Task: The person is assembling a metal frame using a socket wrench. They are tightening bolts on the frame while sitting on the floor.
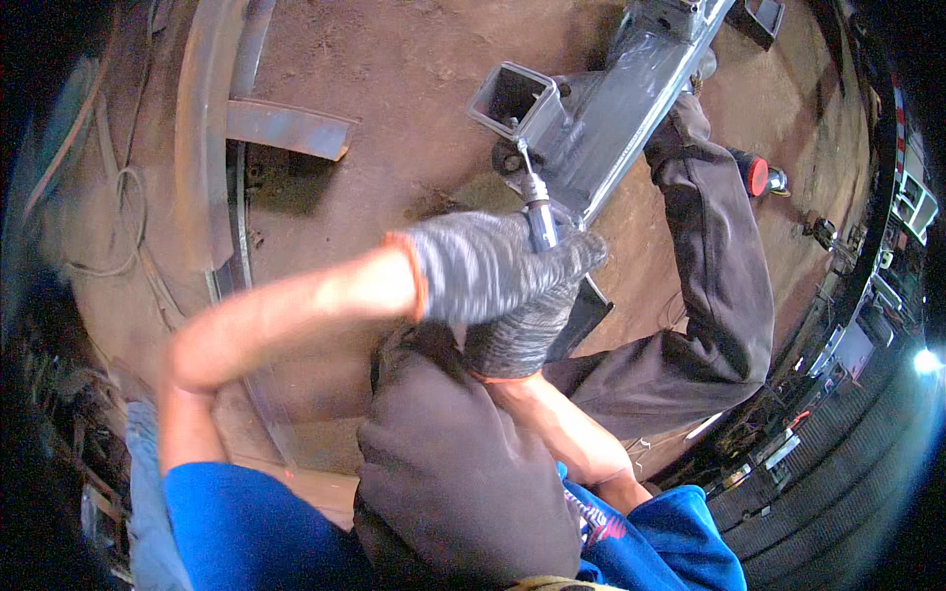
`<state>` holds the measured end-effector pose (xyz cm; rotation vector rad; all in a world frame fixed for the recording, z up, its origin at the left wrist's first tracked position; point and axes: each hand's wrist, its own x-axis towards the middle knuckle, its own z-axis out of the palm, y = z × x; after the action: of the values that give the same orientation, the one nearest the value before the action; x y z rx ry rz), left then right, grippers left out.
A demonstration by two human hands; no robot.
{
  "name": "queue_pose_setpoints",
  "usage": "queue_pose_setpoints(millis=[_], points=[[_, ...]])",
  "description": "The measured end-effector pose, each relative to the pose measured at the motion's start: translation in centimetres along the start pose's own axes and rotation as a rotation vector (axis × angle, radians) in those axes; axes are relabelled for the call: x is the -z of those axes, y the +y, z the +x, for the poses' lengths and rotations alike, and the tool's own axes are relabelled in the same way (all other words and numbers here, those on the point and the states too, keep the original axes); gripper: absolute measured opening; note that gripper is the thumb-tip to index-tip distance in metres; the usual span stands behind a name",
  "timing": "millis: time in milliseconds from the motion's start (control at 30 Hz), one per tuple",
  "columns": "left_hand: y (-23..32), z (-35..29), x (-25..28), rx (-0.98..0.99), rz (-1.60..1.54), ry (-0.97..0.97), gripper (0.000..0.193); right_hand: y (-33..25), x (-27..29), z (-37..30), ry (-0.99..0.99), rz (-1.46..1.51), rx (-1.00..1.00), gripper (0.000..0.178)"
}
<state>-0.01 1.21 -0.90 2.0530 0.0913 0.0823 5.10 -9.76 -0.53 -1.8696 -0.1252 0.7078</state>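
Note:
A slim die grinder point(541, 223), with a silver collet and a thin shaft, points away from me toward a grey steel frame point(621, 108). Its shaft reaches a short square tube point(514, 98) joined to the frame's left side; whether the tip touches metal is too small to tell. My left hand point(483, 264), in a grey knit glove with an orange cuff and smeared by motion, is closed around the tool's body. Below and behind it, my right hand point(522, 330) in a matching glove also grips the tool, its fingers partly hidden by the left hand.
My dark-trousered legs point(719, 256) lie bent on either side of the work. Long steel beams point(207, 128) and a short steel offcut point(288, 130) are at the left, beside a loose cable point(138, 227). A red-ended tool point(757, 176) rests on the brown floor beyond my right leg.

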Motion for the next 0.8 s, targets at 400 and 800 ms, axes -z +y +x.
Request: queue_pose_setpoints(millis=[400,800], points=[[-5.8,-4.4,-5.9,0.455,-1.328,0.263,0.054,-7.7,5.0,8.8,-0.788,-1.429,1.953,0.064],[-6.9,-5.7,-6.3,0.304,-1.176,0.302,0.029,-10.1,1.8,12.8,-1.221,-1.142,1.978,0.039]])
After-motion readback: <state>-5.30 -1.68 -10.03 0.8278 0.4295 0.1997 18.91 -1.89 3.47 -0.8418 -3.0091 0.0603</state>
